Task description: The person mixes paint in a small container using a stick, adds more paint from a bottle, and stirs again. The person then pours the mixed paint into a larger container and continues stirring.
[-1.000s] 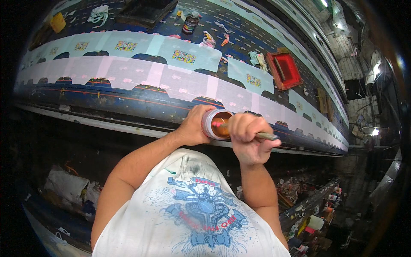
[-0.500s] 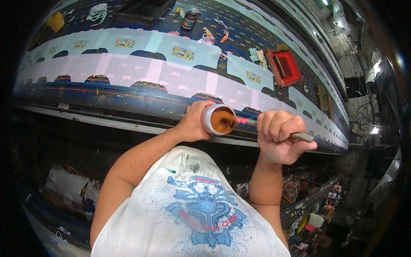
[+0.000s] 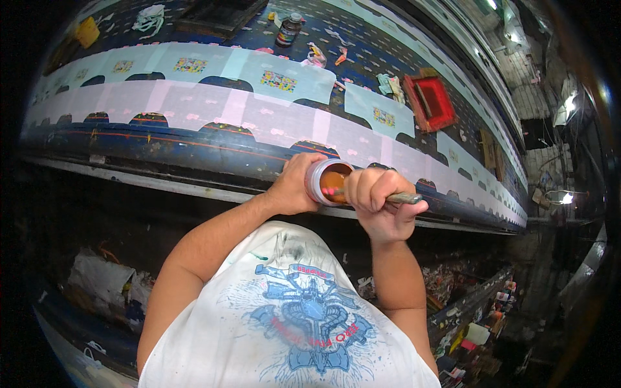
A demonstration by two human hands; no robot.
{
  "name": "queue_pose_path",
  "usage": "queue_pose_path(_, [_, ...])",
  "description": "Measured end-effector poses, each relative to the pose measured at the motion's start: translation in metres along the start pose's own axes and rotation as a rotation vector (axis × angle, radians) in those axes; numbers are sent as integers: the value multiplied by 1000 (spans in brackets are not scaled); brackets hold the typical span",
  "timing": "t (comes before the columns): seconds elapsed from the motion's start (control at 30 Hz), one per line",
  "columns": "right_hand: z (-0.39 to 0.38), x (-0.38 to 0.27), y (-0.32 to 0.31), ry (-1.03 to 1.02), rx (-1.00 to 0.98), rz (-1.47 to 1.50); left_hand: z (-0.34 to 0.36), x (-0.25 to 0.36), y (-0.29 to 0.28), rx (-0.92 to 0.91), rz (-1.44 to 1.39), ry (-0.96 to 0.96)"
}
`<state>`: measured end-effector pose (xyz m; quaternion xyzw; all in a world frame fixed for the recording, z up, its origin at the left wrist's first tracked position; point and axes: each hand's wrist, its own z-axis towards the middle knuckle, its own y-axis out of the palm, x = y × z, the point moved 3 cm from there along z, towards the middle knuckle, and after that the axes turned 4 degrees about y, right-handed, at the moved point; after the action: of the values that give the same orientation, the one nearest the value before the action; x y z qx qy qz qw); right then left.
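My left hand (image 3: 297, 185) is wrapped round the side of a wide-mouthed plastic jar (image 3: 315, 187), tilted so its mouth shows. Inside is orange-brown liquid (image 3: 334, 178) like paint or ink. In a fist, my right hand (image 3: 383, 202) grips a stick-like tool (image 3: 406, 198), whose grey-green end sticks out past the thumb. The other end, with pink marks on it, reaches into the jar's mouth; its tip is hidden in the liquid, so its exact kind does not show. Both hands are over the near edge of the long table.
Pale pink and pale green cut fabric pieces (image 3: 272, 116) lie in rows on the long dark table (image 3: 213, 137). Farther back are a dark bottle (image 3: 288, 30), a red-lined frame (image 3: 435, 103), a dark frame (image 3: 220, 16), crumpled rags (image 3: 149, 21) and a yellow block (image 3: 87, 32).
My right hand has moved left toward the jar, pushing the tool deeper into it. My left hand and the jar have hardly moved.
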<state>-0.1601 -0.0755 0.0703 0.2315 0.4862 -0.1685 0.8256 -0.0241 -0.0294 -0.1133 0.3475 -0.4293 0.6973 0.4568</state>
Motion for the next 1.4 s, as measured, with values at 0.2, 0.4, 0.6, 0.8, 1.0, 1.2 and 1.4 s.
queue_pose_path(0.2, [13,-11,-4,-132,146,-113,2,1,0,-2,-18,2])
queue_pose_path(0.4, [6,-21,-23,60,-89,-146,1,-3,2,11,-6,6])
queue_pose_path(0.6, [8,-1,-13,-239,103,-304,2,-1,0,-1,-20,-6])
queue_pose_path(0.8, [-7,-13,-26,-97,596,28,2,1,0,-9,-6,-11])
queue_pose_path(1.0, [-18,-78,-63,-151,783,239,3,5,-2,-10,-14,-3])
queue_pose_path(1.2, [-25,-130,-66,-204,773,255,4,4,-1,-6,-14,-10])
queue_pose_path(1.4, [-19,-134,-41,-315,568,67,3,3,-3,-40,43,-1])
